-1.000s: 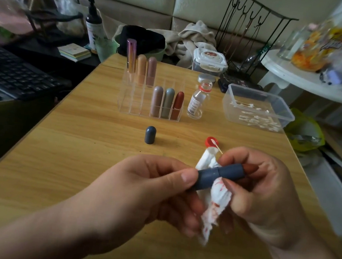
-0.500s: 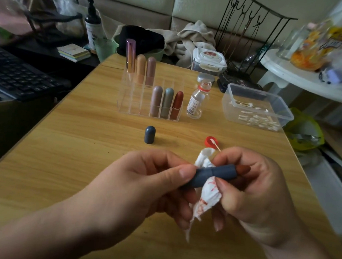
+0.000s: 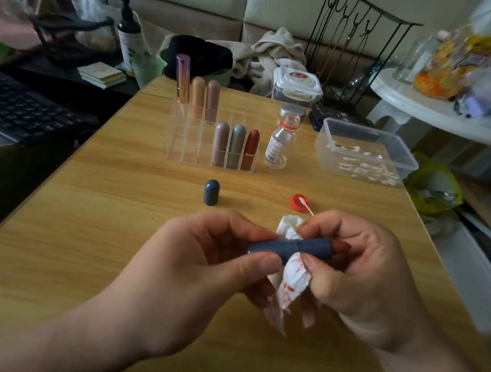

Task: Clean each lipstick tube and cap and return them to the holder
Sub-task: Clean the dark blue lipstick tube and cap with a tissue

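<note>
A dark blue lipstick tube [image 3: 292, 246] lies level between both hands above the wooden table [image 3: 89, 217]. My left hand [image 3: 202, 270] pinches its left end with thumb and fingers. My right hand [image 3: 360, 277] grips the right end together with a white tissue [image 3: 291, 280] stained red, which is wrapped under the tube. The tube's dark blue cap [image 3: 211, 192] stands upright on the table, apart from the hands. Behind it the clear acrylic holder [image 3: 183, 140] carries several capped lipsticks.
A small glass bottle [image 3: 280, 143] stands right of the holder, with its red cap and a cotton swab [image 3: 301, 203] lying nearer me. A clear tub of cotton swabs [image 3: 364, 152] sits at the right. A keyboard [image 3: 18, 109] lies beyond the table's left edge.
The tube has shifted left and turned slightly in my hands. The tissue has slid along it and now bunches lower under my right thumb.
</note>
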{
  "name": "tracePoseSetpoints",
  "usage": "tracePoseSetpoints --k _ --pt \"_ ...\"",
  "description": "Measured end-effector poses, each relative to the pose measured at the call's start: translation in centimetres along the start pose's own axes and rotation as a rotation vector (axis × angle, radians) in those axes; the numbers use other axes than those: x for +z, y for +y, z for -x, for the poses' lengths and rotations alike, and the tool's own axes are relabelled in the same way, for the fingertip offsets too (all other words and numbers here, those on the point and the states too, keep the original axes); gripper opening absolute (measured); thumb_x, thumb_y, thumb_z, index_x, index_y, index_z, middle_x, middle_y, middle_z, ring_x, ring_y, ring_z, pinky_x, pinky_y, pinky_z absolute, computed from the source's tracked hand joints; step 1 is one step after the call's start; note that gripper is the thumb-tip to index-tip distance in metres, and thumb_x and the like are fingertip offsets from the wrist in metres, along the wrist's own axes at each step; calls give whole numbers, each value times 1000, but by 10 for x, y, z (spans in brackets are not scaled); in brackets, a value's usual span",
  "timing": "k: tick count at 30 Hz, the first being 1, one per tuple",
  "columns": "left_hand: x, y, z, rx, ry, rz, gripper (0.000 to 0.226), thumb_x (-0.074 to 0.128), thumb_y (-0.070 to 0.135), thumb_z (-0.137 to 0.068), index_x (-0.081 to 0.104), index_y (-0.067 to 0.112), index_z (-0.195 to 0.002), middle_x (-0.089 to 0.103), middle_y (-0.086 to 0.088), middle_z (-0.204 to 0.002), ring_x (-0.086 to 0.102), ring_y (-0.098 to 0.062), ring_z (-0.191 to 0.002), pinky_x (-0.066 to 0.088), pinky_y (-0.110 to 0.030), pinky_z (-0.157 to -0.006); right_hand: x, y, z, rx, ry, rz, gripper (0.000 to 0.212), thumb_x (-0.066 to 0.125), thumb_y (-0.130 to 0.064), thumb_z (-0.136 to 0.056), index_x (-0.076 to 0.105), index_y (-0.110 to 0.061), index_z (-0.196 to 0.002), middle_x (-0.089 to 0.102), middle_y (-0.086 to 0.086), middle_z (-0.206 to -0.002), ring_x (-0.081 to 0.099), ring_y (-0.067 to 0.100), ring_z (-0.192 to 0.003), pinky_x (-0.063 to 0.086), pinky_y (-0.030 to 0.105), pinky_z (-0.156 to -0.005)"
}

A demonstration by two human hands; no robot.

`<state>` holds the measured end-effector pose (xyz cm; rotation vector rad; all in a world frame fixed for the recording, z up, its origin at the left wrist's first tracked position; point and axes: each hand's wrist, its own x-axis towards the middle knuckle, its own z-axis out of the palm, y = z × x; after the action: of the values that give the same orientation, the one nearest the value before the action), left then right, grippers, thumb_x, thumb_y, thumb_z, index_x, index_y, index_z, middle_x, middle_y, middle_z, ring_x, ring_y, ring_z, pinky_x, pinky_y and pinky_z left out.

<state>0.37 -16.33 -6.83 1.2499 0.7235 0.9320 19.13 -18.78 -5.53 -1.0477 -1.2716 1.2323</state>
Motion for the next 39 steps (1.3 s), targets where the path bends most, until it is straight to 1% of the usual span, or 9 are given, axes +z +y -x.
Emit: tracePoseSetpoints --k 3,5,10,14,23,29,33,37,39 --pt "-1 -6 3 415 147 -470 19 80 28 -78 71 28 -94 73 3 -89 73 -21 -81 59 -31 -74 -1 -1 0 -3 4 -37 14 75 -11 -62 73 -16 -74 65 12 -57 56 21 -34 49 28 -34" --pt "-1 -9 2 532 140 -545 23 77 26 -79 69 24 -99 70 6 -91 70 -24 -84 57 -33 -74 0 -3 -1 -7 -9 -79 13 74 -10 -63 72 -14 -75 64 10 -54 55 18 -32 49 27 -34" --pt "1 2 3 272 118 -198 23 83 23 -73 73 15 -93 75 -8 -87 74 -23 -73 61 -32 -70 -1 -2 -5 36 -17 -208 13 72 -9 -65 74 -14 -77 63 7 -53 53 11 -33 48 25 -35" --pt "-2 8 4 123 102 -92 23 79 11 -65 71 3 -84 74 -14 -75 72 -24 -62 57 -22 -61 -9 -3 -3 142 -171 -326 32 73 6 -66 65 3 -97 66 20 -67 63 24 -43 54 28 -43" --pt "-4 14 -2 -90 -44 65 15 83 8 -67 73 16 -76 70 -23 -74 66 -31 -57 58 -35 -59 -6 -6 -2 -3 -38 -17 20 73 -8 -56 73 -20 -72 65 4 -58 60 12 -41 49 21 -39" --pt "-8 14 -5 -341 -260 348 25 67 18 -85 72 -4 -96 68 -27 -83 67 -30 -65 57 -35 -62 -7 -5 -3 -14 -75 34 21 74 -11 -58 73 -22 -75 67 3 -59 62 11 -45 49 22 -40" --pt "-3 13 -2 -187 -68 37 19 82 12 -69 78 14 -88 75 -16 -78 73 -26 -66 60 -28 -64 -8 -4 -2 2 -72 49 20 74 -8 -59 73 -19 -76 68 11 -60 63 18 -42 52 28 -40" --pt "-2 9 5 350 77 -655 20 86 29 -74 75 27 -92 75 10 -88 73 -11 -81 56 -18 -73 -8 -3 -4 38 -67 -42 17 73 -5 -63 72 -14 -77 67 18 -61 63 25 -42 53 32 -40" --pt "-2 6 6 364 94 -625 22 84 32 -77 73 31 -95 74 11 -89 73 -11 -82 57 -20 -74 -9 -1 -5 72 -79 -120 18 72 -1 -66 71 -11 -81 66 17 -61 63 22 -43 52 29 -39"
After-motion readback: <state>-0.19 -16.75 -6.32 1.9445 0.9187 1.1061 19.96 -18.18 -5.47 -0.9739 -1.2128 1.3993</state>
